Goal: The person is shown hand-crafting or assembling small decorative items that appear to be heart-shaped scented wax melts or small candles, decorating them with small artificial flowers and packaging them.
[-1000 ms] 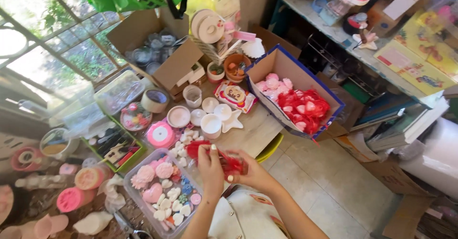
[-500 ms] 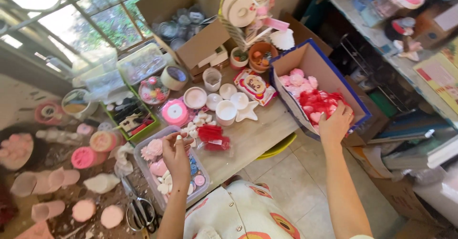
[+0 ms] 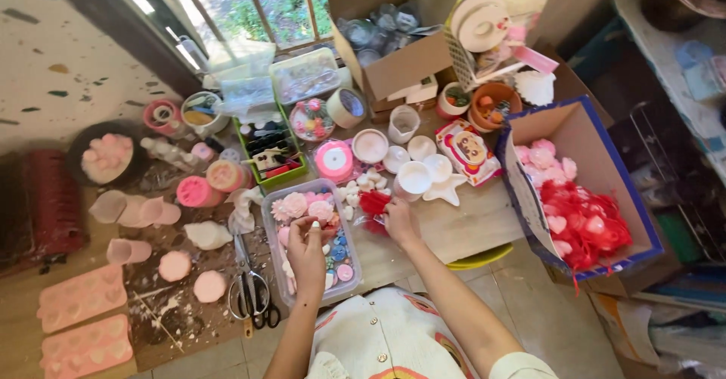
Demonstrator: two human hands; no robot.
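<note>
My left hand (image 3: 306,254) hangs over a clear plastic tray (image 3: 274,232) of small pink, white and blue flower and heart pieces. Its fingers curl down among them, and whether they hold one is hidden. My right hand (image 3: 399,220) grips a small clear packet of red pieces (image 3: 373,203) on the wooden table (image 3: 469,224), just right of the tray. Loose white pieces (image 3: 355,190) lie next to the packet.
A blue-rimmed cardboard box (image 3: 523,198) of pink and red wrapped pieces stands at the right. Scissors (image 3: 249,297) lie left of the tray. White cups (image 3: 414,176), a pink ribbon spool (image 3: 333,160), a green tray (image 3: 268,152) and pink moulds (image 3: 83,296) crowd the table.
My right hand has come back from the blue-rimmed box to the red packet on the table. My left hand stays over the clear tray. The view has swung left.
</note>
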